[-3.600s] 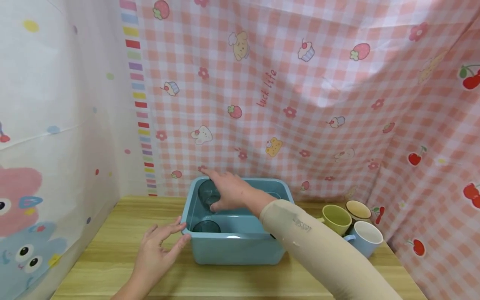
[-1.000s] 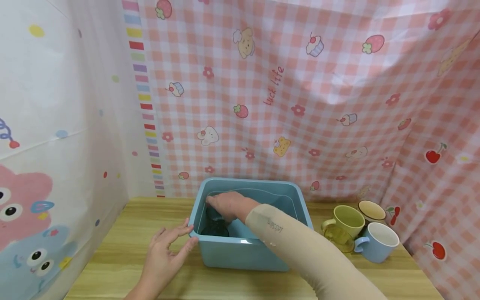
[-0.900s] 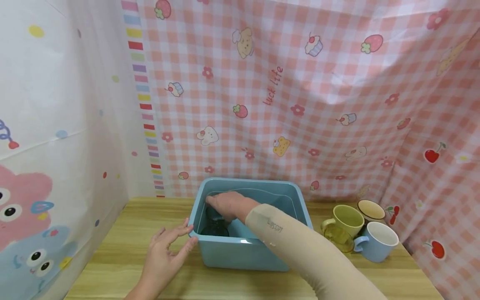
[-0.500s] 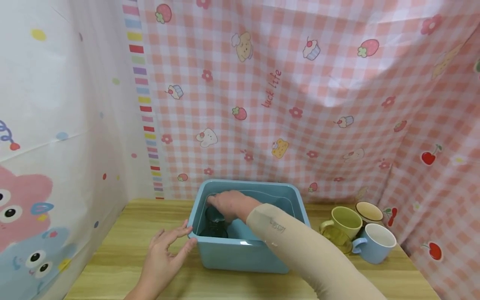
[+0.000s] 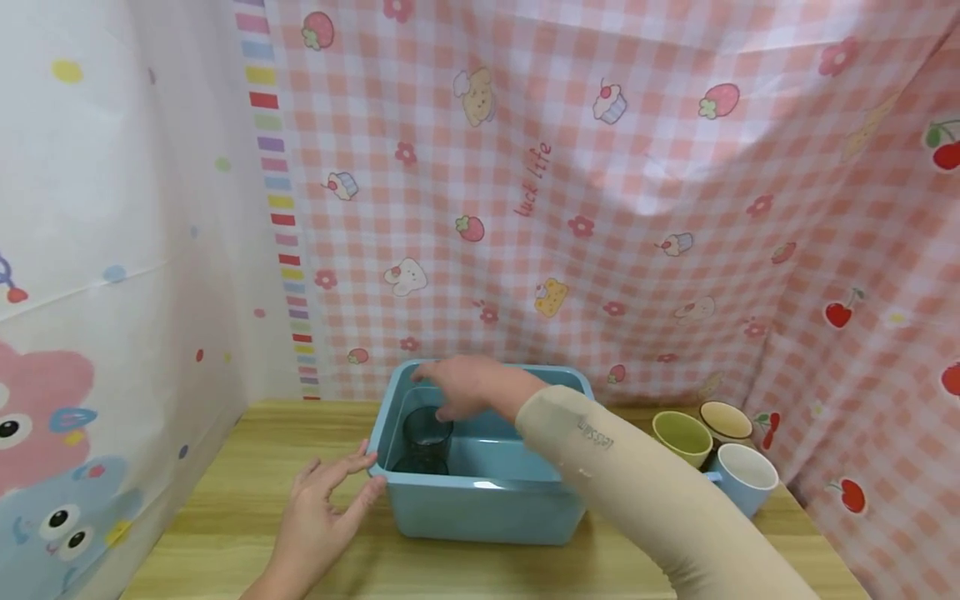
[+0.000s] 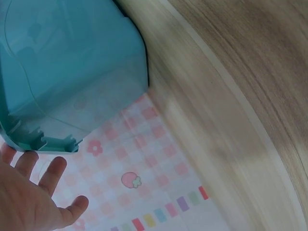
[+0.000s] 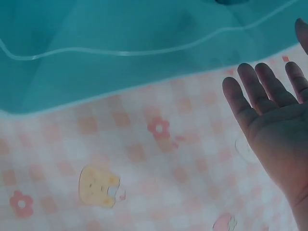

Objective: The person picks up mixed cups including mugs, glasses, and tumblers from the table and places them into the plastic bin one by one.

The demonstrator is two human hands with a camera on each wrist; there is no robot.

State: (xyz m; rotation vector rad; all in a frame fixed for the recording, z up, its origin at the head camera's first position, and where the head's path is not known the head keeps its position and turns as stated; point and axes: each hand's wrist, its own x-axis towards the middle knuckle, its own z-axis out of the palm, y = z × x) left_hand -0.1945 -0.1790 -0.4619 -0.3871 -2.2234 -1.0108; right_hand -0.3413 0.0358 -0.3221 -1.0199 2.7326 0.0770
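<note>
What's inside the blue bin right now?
Two dark glasses sit toward the bin's left end. The front wall hides the nearer glass's lower part; the right hand and sleeve cover part of the inside.

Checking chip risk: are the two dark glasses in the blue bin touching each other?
Cannot tell. Only the head view shows both: the nearer glass overlaps the farther glass in outline, and neither contact nor gap shows plainly.

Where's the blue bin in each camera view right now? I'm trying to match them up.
Head: blue bin at lower middle.
Left wrist: bin fills the upper left.
Right wrist: bin spans the top.
Shared landmark: pink checked cloth, above the bin in the head view, below it in both wrist views.
</note>
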